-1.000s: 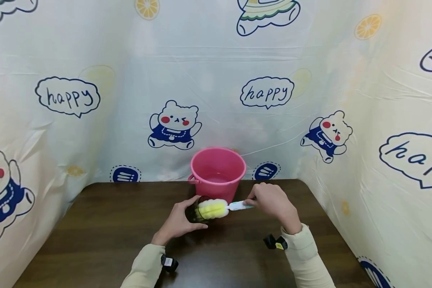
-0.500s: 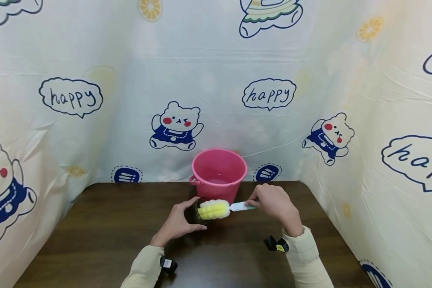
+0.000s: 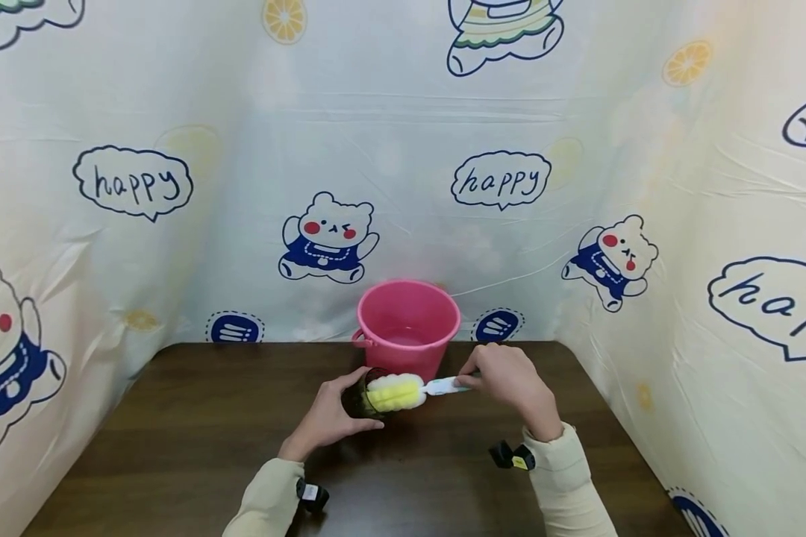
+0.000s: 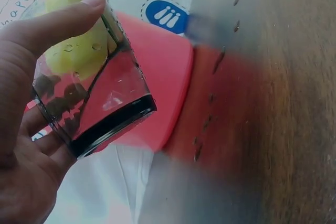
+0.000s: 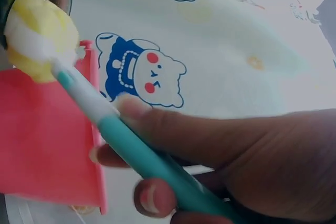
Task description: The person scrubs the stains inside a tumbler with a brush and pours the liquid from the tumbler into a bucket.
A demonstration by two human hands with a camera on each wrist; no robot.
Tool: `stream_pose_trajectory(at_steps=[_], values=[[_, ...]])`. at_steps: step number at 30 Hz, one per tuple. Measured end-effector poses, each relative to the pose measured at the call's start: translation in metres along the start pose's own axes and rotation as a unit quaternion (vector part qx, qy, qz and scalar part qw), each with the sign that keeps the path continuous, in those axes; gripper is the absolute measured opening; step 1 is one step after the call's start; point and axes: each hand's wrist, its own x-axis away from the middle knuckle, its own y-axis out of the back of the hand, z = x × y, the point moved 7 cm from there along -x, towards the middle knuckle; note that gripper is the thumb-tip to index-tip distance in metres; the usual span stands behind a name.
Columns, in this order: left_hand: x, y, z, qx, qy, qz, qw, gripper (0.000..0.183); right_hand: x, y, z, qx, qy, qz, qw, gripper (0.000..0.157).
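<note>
My left hand (image 3: 331, 415) grips a dark, see-through drinking glass (image 4: 118, 85) lying tilted on its side, its mouth facing right in the head view. Thumb and fingers wrap its wall, and water drops cling to it. My right hand (image 3: 510, 377) holds the white and teal handle of a sponge bottle brush (image 5: 152, 156), thumb along one side and fingers curled beneath. The brush's yellow and white sponge head (image 3: 396, 392) sits partly inside the glass mouth, its front end seen through the wall in the left wrist view.
Just behind the hands stands a pink bucket (image 3: 410, 359) with a side handle lug, close to the curtain. The brown wooden table (image 3: 195, 447) bears a few water drops (image 4: 218, 61). A printed curtain (image 3: 403, 112) encloses the back and sides.
The glass and brush stay nearly in place, the sponge head still at the glass mouth. Only slight shifts of both hands show, and the head view has tipped a little.
</note>
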Motion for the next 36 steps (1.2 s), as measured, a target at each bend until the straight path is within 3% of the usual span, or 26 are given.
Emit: stream_pose_trajectory(at_steps=[5, 9, 13, 19, 23, 27, 32, 36], values=[[0.0010, -0.0022, -0.0001, 0.009, 0.002, 0.010, 0.9999, 0.094, 0.0000, 0.0000, 0.0039, -0.002, 0.042, -0.014, 0.999, 0.010], [0.0008, -0.0031, 0.0007, 0.012, 0.004, 0.010, 0.9999, 0.096, -0.0015, 0.0000, -0.0001, -0.001, 0.019, -0.032, 0.999, 0.010], [-0.0012, -0.0009, -0.0014, 0.006, -0.010, -0.001, 0.9999, 0.095, -0.0003, -0.0032, -0.0040, 0.000, -0.004, -0.010, 1.000, 0.011], [-0.0017, -0.0018, -0.0034, 0.010, -0.003, 0.005, 0.9999, 0.094, 0.0019, -0.0016, 0.0003, -0.020, 0.025, -0.001, 0.999, 0.009], [-0.0016, -0.0025, -0.0027, 0.012, 0.001, 0.002, 0.9999, 0.095, 0.0008, 0.0022, -0.0014, -0.011, 0.012, -0.023, 1.000, 0.010], [-0.0015, -0.0021, -0.0026, 0.000, -0.008, -0.004, 1.0000, 0.094, 0.0012, -0.0016, -0.0056, -0.007, -0.012, -0.006, 1.000, 0.012], [0.0001, -0.0052, -0.0013, 0.001, -0.005, 0.005, 1.0000, 0.093, 0.0044, -0.0071, -0.0029, -0.034, 0.009, 0.028, 0.999, 0.011], [0.0012, -0.0072, 0.0007, 0.013, 0.011, 0.008, 0.9998, 0.095, 0.0039, -0.0037, -0.0053, -0.041, 0.013, 0.009, 0.999, 0.011]])
